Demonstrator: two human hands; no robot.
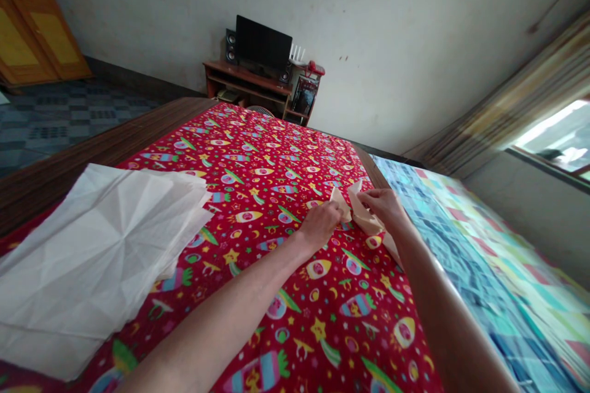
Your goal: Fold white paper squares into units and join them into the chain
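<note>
Near the right side of the red patterned cloth, my left hand [322, 224] is closed on a small folded piece of cream paper [340, 201]. Just beside it, my right hand [381, 204] pinches another cream folded paper [362, 212], longer and creased, with a pointed top. The two pieces lie close together; whether they join cannot be made out. Another bit of cream paper [391, 249] shows under my right wrist. To the left lies a stack of large creased white paper sheets [106, 245], its top sheet marked with folds radiating from the middle.
The red cloth [258, 196] covers a surface with a dark wooden edge [92, 163]. A blue and multicoloured checked cloth [442, 221] lies on the right. Beyond stand a desk [249, 83] with a monitor [262, 46], and a wooden cabinet [41, 24].
</note>
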